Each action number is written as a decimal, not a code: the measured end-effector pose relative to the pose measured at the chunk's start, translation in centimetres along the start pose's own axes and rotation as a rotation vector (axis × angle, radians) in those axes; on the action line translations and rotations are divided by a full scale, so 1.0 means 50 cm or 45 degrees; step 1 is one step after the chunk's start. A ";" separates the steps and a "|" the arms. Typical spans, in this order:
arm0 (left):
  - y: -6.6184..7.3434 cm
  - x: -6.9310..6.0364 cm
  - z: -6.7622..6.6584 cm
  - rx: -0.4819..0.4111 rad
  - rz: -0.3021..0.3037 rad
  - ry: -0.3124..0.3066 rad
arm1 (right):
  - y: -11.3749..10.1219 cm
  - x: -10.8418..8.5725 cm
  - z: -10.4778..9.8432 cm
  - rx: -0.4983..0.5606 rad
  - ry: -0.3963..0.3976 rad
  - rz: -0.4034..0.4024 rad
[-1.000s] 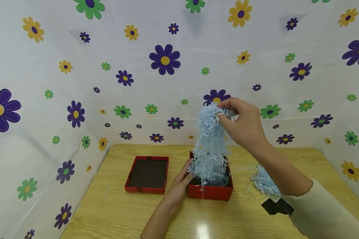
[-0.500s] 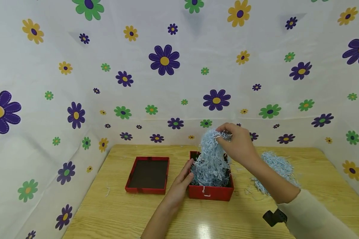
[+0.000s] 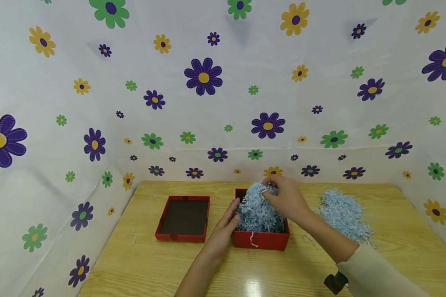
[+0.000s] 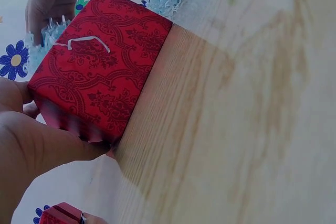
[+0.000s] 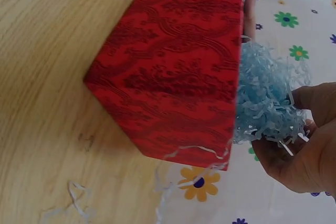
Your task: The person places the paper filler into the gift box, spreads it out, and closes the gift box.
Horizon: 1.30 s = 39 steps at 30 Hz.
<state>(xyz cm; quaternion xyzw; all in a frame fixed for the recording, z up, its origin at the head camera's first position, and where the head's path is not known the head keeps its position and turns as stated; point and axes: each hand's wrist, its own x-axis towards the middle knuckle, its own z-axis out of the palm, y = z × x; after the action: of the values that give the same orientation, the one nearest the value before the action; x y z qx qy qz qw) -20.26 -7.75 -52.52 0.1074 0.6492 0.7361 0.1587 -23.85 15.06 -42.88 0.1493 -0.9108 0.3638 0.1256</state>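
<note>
A red patterned box (image 3: 262, 241) stands open-topped on the table, filled with light blue shredded paper (image 3: 259, 212) that heaps above its rim. My right hand (image 3: 288, 202) pinches the top of this heap between thumb and fingers; the right wrist view shows the shredded paper (image 5: 268, 98) bunched at the fingertips beside the rim. Against the box's left wall rests my left hand (image 3: 219, 235), its fingers and thumb fairly straight. Part of that left hand (image 4: 26, 145) also shows in the left wrist view, touching the side wall. A white strand (image 4: 84, 40) hangs down the box front.
To the left lies a red lid (image 3: 182, 238), dark inside face up. A loose pile of blue shredded paper (image 3: 343, 214) lies right of the box. Stray paper strips (image 3: 134, 238) dot the wooden table (image 3: 152, 264). Flower-printed cloth (image 3: 215, 115) encloses the table.
My right hand has come down with the clump of shredded paper, from well above the box to its rim. The paper now sits mostly inside. The left hand has stayed at the box's side.
</note>
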 end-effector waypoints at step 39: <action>0.001 -0.007 -0.002 -0.007 0.002 -0.016 | 0.024 -0.006 0.110 -0.135 -0.679 -0.159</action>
<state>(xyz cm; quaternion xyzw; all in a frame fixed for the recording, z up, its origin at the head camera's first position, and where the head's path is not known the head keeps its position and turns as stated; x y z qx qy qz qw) -19.99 -7.98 -52.48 0.1122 0.6460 0.7374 0.1626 -24.68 12.13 -47.60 0.2888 -0.9185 0.2551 -0.0886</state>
